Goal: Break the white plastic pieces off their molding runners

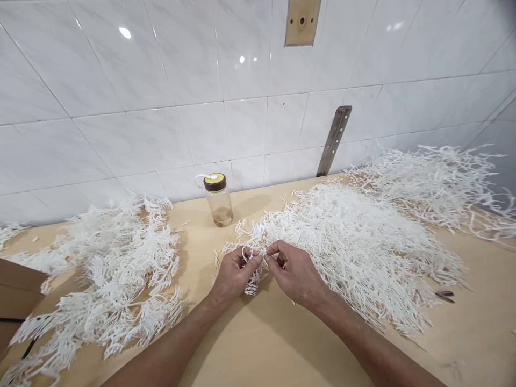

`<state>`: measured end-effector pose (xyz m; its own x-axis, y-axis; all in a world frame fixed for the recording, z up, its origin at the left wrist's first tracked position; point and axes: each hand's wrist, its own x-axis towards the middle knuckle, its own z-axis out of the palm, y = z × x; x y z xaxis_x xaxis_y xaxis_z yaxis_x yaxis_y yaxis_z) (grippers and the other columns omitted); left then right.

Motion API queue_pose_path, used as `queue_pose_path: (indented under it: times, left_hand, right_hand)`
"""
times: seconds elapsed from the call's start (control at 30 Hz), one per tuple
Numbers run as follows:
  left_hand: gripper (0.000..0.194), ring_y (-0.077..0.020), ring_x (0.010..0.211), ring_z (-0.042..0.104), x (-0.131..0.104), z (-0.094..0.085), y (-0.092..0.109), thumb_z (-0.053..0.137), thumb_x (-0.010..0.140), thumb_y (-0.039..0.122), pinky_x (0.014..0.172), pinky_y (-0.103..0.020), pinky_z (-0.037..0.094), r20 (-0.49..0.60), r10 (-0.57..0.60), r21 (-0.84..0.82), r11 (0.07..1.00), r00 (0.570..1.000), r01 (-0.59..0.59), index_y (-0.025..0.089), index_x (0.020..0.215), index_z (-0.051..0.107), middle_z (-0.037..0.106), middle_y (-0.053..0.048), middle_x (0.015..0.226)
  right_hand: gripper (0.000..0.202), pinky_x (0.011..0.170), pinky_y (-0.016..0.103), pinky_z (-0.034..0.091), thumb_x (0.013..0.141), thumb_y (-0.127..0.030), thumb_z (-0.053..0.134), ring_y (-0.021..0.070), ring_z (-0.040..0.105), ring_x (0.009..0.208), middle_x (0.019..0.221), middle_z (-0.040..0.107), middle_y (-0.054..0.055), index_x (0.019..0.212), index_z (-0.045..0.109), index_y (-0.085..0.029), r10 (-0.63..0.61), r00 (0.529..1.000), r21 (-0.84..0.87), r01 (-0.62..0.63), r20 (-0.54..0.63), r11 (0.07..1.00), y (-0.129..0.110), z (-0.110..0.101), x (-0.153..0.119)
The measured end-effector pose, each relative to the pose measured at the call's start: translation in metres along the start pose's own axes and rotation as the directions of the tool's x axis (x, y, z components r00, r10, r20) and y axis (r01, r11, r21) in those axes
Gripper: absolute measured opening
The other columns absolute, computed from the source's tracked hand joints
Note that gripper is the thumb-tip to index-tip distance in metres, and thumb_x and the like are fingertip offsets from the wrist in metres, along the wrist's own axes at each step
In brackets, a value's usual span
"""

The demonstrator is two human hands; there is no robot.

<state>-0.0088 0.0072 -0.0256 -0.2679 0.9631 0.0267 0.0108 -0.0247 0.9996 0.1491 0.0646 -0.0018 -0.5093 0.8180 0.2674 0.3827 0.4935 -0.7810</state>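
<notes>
My left hand (236,272) is closed in a pinch on thin white plastic strands (252,285), whose branched ends hang below the fingers. Close beside it, my right hand (293,270) pinches at the same strands, thumb and forefinger together. The fingertips of both hands almost meet, and what lies exactly between them is too small to make out. Just behind and to the right spreads a large heap of loose white strands (363,247). Another pile of white branched strands (129,258), in bunches, lies to the left.
A clear bottle (220,204) with a dark and yellow lid stands near the wall. A perforated metal strip (334,141) leans on the tiles. Further strands (439,180) lie at back right, a small dark metal tool (445,296) at right, a brown box (20,290) at left.
</notes>
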Motion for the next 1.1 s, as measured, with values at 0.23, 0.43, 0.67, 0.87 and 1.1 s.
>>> queue_pose_path:
  times: [0.23,0.43,0.67,0.87,1.1]
  left_hand:
    - [0.031,-0.0094,0.055,0.044,-0.002,0.001,0.003,0.07,0.079,0.046,0.055,-0.022,0.037,-0.033,0.121,0.147,0.983,0.992,-0.114,0.015,0.075,0.065,0.055,0.002,0.061]
    - [0.033,-0.0105,0.056,0.041,-0.004,0.002,0.006,0.067,0.081,0.047,0.055,-0.023,0.036,-0.034,0.141,0.183,0.974,0.989,-0.133,0.016,0.072,0.066,0.051,0.001,0.06]
    - [0.039,-0.01,0.055,0.037,-0.009,0.005,0.011,0.062,0.084,0.049,0.054,-0.023,0.032,-0.01,0.141,0.216,0.967,0.99,-0.136,0.017,0.064,0.053,0.042,0.004,0.057]
    - [0.039,-0.0104,0.055,0.035,-0.01,0.007,0.016,0.063,0.083,0.049,0.056,-0.024,0.031,-0.004,0.111,0.173,0.979,0.994,-0.108,0.018,0.063,0.049,0.042,0.004,0.057]
    - [0.039,-0.0101,0.055,0.034,-0.009,0.005,0.012,0.062,0.084,0.048,0.056,-0.024,0.031,-0.012,0.126,0.197,0.973,0.992,-0.122,0.019,0.063,0.047,0.04,0.005,0.057]
  right_hand:
    - [0.02,0.057,0.028,0.048,0.087,-0.03,0.055,0.0148,0.061,0.06,0.081,0.073,0.003,0.092,0.071,-0.021,0.004,0.998,0.074,0.001,-0.065,0.997,0.0,0.0,0.003]
    - [0.016,0.064,0.029,0.05,0.09,-0.024,0.054,0.0153,0.062,0.067,0.089,0.072,0.004,0.089,0.07,-0.021,-0.13,0.985,-0.025,0.128,-0.117,0.991,0.004,0.003,0.003]
    - [0.012,0.065,0.029,0.047,0.09,-0.02,0.052,0.015,0.059,0.067,0.083,0.068,0.003,0.087,0.063,-0.02,-0.198,0.974,-0.118,0.185,-0.11,0.976,0.002,0.004,0.002]
    - [0.015,0.06,0.027,0.042,0.093,-0.016,0.048,0.0152,0.056,0.067,0.077,0.061,0.003,0.082,0.058,-0.019,-0.284,0.951,-0.271,0.245,-0.118,0.931,0.006,0.012,0.0]
    - [0.02,0.051,0.026,0.034,0.091,-0.013,0.044,0.0139,0.048,0.058,0.073,0.056,0.004,0.075,0.054,-0.018,-0.344,0.915,-0.465,0.215,-0.211,0.859,0.013,0.013,0.01]
